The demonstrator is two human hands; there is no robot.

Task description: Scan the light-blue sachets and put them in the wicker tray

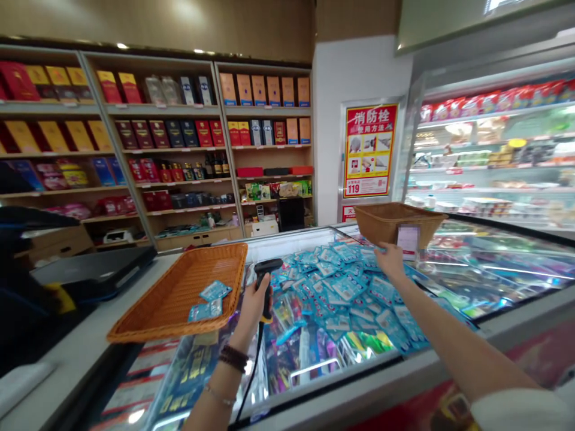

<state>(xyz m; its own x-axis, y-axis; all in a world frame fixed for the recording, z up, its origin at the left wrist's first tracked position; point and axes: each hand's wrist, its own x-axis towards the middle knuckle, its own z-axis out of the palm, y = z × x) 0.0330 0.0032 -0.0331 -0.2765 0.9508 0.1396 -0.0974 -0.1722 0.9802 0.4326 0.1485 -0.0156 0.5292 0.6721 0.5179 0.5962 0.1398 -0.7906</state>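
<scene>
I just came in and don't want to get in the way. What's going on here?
A person's left hand holds a black handheld barcode scanner. The right hand is at the far edge of a heap of blue packets, close to a brown basket; whether it grips anything is unclear. The heap lies on a glass-topped display case, and a few similar packets lie in the orange wicker tray on the left.

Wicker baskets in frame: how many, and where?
2: an orange basket left of the handheld scanner, and a tan basket beyond the right hand. No others visible.
</scene>
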